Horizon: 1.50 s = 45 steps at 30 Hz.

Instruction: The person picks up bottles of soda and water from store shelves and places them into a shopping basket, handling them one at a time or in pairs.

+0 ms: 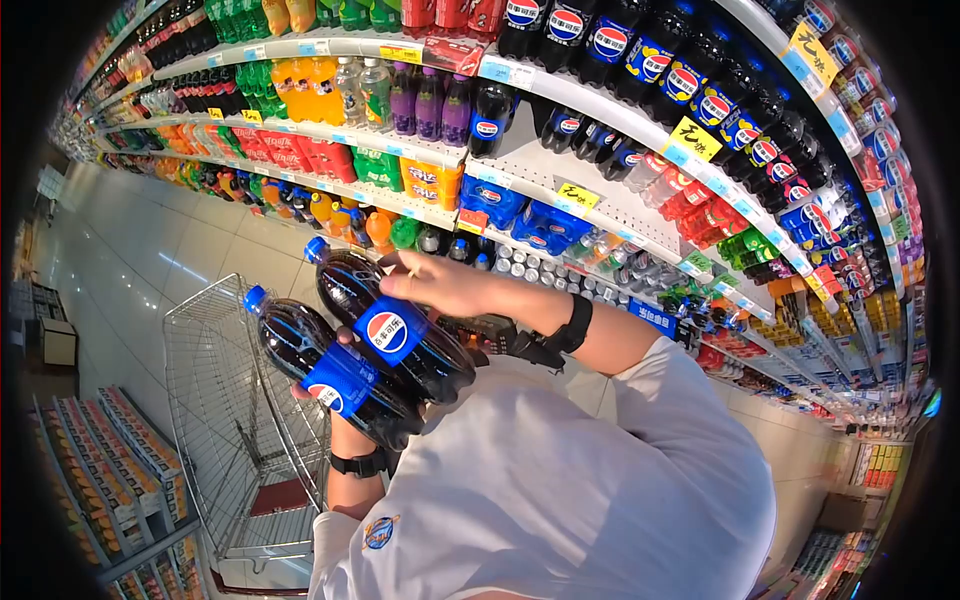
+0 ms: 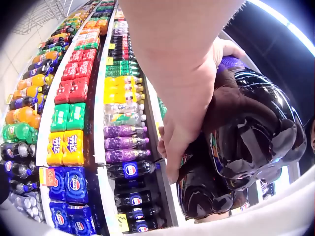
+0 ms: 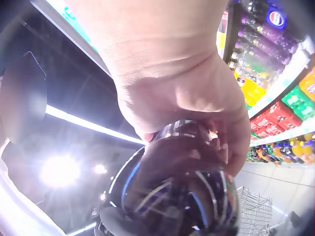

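Two large cola bottles with blue caps and blue labels lie side by side, tilted, in front of the chest: the lower-left bottle [image 1: 339,379] and the upper-right bottle [image 1: 396,330]. From underneath, the left hand [image 1: 301,391] grips them, mostly hidden by the bottles; the left wrist view shows this hand [image 2: 189,105] beside their dark bases [image 2: 256,142]. Across the shoulder of the upper-right bottle, the right hand [image 1: 428,284] holds on with bent fingers. In the right wrist view, the right hand [image 3: 187,98] curls round dark bottle plastic [image 3: 172,196].
A wire shopping cart [image 1: 250,440] stands at the left, below the bottles. Curved shelves [image 1: 400,150] of drinks run across the top and right. Blue shrink-wrapped packs [image 1: 550,228] sit on a lower shelf. Stacked goods [image 1: 100,450] stand at the lower left.
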Tool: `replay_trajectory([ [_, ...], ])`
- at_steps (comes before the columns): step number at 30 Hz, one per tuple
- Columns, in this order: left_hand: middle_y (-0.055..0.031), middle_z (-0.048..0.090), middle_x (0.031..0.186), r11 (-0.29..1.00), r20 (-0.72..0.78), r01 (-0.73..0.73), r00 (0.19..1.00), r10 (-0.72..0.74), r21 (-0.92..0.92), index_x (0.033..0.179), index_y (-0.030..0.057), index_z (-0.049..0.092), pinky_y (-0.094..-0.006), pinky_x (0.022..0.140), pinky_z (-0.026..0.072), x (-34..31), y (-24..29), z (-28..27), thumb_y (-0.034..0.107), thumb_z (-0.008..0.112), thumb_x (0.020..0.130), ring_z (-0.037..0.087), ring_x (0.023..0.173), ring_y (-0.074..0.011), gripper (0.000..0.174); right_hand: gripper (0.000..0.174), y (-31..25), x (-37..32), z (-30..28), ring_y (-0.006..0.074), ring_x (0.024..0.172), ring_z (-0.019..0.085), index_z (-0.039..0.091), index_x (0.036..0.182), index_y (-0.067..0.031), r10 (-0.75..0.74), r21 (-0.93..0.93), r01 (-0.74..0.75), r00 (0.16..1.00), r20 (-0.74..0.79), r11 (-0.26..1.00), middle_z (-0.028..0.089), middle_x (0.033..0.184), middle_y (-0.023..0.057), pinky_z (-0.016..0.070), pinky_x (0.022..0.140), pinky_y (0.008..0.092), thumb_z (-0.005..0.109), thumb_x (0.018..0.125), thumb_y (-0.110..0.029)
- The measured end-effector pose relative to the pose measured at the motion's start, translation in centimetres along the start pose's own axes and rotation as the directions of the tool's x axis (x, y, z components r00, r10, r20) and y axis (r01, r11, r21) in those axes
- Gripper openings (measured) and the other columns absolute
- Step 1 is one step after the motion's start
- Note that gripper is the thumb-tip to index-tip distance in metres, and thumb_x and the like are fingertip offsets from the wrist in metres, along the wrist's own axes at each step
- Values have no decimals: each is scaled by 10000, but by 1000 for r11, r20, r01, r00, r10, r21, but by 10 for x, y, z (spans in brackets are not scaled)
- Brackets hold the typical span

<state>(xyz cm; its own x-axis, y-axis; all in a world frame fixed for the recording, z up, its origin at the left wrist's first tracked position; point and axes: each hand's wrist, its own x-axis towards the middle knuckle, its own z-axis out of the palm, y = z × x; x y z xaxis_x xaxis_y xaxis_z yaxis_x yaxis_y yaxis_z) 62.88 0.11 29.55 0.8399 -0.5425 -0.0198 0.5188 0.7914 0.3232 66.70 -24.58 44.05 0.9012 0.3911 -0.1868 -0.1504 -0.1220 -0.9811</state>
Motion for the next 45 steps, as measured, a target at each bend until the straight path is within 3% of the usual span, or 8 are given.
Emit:
replay_trajectory([
  [3,-178,522,1196,1000,-43,2,999,-1,12,1346,24,399,-457,854,561,-13,3,-3,646,823,546,579,1071,-314,1098,646,22,17,-45,155,994,579,407,1347,3,72,-41,-83,973,-220,996,581,1151,121,553,632,283,582,924,-454],
  [5,-178,523,1195,1000,-75,-2,997,4,21,1346,24,399,-457,856,560,-22,5,-5,647,822,546,580,1071,-314,1098,682,31,32,-90,206,1012,583,473,1278,38,29,-75,-72,882,-470,995,598,1112,129,489,851,340,690,846,-443],
  [8,-177,524,1195,1000,-117,-14,993,17,26,1345,23,399,-457,857,559,-35,8,-9,648,821,546,580,1071,-314,1098,741,92,68,-173,279,1014,586,484,1227,47,-249,-307,-30,510,-823,951,583,1104,183,487,873,382,787,733,-415],
  [11,-176,525,1194,999,-164,-29,986,34,31,1344,22,400,-458,859,558,-48,11,-13,649,821,546,581,1070,-314,1098,887,90,77,-212,356,1147,509,437,1268,53,-409,-482,-335,267,-873,810,528,1204,224,428,971,420,836,642,-434],
  [15,-175,527,1193,998,-225,-51,973,57,33,1343,21,400,-458,862,557,-61,14,-20,650,820,547,581,1070,-313,1098,1030,85,97,-227,375,1214,486,395,1317,75,-268,-303,-454,141,-953,838,497,1285,261,398,1029,416,860,584,-479],
  [38,-168,536,1187,993,-355,-111,928,115,32,1337,14,403,-461,876,550,-74,23,-34,657,814,547,585,1068,-311,1098,798,122,96,-277,355,1040,628,491,1143,21,-196,-195,-407,40,-980,892,646,1092,205,495,913,406,888,545,-328],
  [42,-167,538,1186,993,-360,-115,925,118,30,1336,13,403,-461,879,548,-71,19,-33,658,813,548,585,1068,-310,1098,775,130,86,-297,338,987,628,521,1099,24,-245,-164,-484,-110,-963,860,657,1033,174,484,907,397,906,545,-356],
  [45,-166,539,1186,993,-361,-109,925,114,34,1336,12,404,-462,880,547,-67,18,-33,659,813,548,586,1068,-310,1099,830,128,83,-308,352,1016,634,520,1097,39,-221,-176,-437,-53,-974,882,658,1071,206,493,904,400,902,532,-434],
])
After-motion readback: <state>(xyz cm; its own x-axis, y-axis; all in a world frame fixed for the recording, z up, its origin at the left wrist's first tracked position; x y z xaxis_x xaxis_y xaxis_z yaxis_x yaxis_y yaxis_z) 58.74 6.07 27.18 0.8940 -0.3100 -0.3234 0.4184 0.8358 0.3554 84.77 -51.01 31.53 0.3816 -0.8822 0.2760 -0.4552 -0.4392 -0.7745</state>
